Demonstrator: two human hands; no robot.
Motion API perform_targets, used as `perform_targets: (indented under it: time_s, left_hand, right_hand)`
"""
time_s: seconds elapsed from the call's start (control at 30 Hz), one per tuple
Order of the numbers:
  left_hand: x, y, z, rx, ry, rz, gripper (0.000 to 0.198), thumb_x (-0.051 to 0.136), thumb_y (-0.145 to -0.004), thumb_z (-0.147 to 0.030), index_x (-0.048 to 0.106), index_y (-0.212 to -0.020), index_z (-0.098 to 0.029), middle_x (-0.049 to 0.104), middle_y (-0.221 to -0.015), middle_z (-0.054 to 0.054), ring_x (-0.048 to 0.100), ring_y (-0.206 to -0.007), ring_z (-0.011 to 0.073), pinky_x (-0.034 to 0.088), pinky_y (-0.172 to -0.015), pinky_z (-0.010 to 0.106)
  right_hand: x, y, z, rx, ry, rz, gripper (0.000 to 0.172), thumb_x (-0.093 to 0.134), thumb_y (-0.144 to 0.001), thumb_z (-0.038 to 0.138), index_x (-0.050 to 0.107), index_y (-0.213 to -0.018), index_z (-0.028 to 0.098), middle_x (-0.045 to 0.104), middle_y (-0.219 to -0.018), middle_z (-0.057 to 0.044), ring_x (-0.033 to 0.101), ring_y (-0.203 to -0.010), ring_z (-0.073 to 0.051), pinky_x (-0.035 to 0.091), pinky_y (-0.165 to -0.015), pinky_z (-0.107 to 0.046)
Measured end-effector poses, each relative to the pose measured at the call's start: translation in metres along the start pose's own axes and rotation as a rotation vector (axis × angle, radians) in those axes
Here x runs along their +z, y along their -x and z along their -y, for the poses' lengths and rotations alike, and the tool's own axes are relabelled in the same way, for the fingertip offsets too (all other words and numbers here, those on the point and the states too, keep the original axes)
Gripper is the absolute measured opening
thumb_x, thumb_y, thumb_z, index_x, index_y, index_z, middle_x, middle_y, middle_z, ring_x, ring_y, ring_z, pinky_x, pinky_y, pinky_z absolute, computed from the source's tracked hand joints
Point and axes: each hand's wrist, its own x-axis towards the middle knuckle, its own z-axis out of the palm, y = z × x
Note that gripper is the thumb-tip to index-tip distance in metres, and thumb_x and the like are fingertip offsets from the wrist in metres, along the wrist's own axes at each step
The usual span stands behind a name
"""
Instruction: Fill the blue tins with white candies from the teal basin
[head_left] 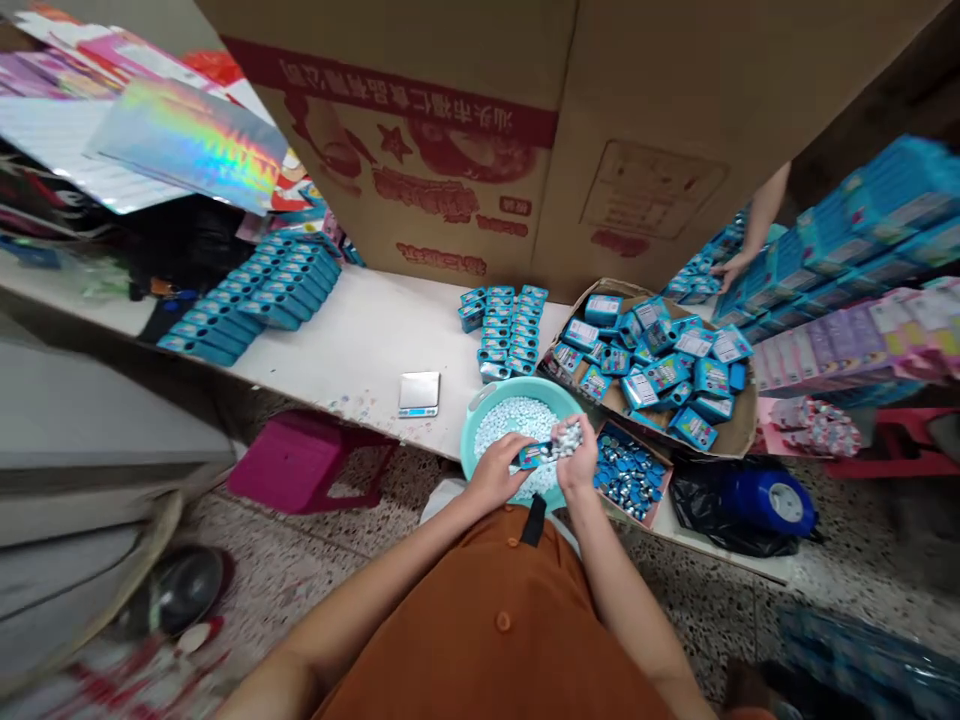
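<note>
My left hand (496,468) is closed on a small blue tin box (534,455), held over a teal bowl (480,412) full of small white candies (517,415). My right hand (576,452) is cupped around a handful of the white candies right at the tin's open end. Both hands sit at the near edge of the white table (360,340). Just right of my right hand is a small cardboard tray (628,478) of blue lids or tins.
A small silver scale (418,393) lies left of the bowl. Blue tins stand in rows (510,328) and in a long stack (255,295). A cardboard tray (660,370) holds loose blue boxes. Another person's hand (731,268) rests at the right. A large carton (525,130) stands behind; a pink stool (300,460) sits below.
</note>
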Motion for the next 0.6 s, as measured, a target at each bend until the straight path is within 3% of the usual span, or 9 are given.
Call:
perform_targets:
  time_s: [0.1,0.27,0.4,0.6]
  left_hand:
    - [0.002,-0.005,0.003,-0.051,0.007,-0.043,0.037,0.063,-0.076,-0.021,0.057,-0.112,-0.021,0.060,-0.109,0.007,0.056,-0.105,0.0221,0.045,-0.092,0.037]
    - [0.001,-0.015,-0.003,0.018,-0.030,0.001,0.038,0.060,-0.077,-0.019,0.056,-0.115,-0.024,0.060,-0.110,0.006,0.055,-0.106,0.0218,0.045,-0.091,0.036]
    - [0.000,-0.021,-0.007,-0.069,0.013,-0.047,0.036,0.064,-0.075,-0.023,0.058,-0.110,-0.023,0.061,-0.106,0.006,0.057,-0.102,0.0213,0.046,-0.089,0.035]
    - [0.005,-0.020,-0.003,-0.118,0.058,-0.090,0.036,0.068,-0.073,-0.025,0.059,-0.108,-0.022,0.062,-0.104,0.006,0.058,-0.101,0.0211,0.046,-0.088,0.035]
  right_hand:
    - [0.004,-0.004,0.000,0.003,-0.013,-0.013,0.022,0.059,-0.073,0.039,0.049,-0.068,0.020,0.047,-0.059,0.005,0.045,-0.051,-0.008,0.038,-0.048,-0.021]
    - [0.007,-0.009,0.004,-0.035,0.074,0.004,0.021,0.057,-0.075,0.040,0.053,-0.073,0.020,0.047,-0.057,0.006,0.045,-0.051,-0.008,0.037,-0.050,-0.020]
    - [0.010,-0.010,0.008,-0.071,0.125,0.019,0.024,0.054,-0.077,0.043,0.053,-0.070,0.020,0.047,-0.054,0.005,0.046,-0.050,-0.009,0.038,-0.051,-0.022]
    - [0.011,-0.018,0.011,0.005,0.018,0.024,0.026,0.052,-0.079,0.044,0.052,-0.069,0.020,0.047,-0.054,0.006,0.046,-0.048,-0.007,0.038,-0.050,-0.021]
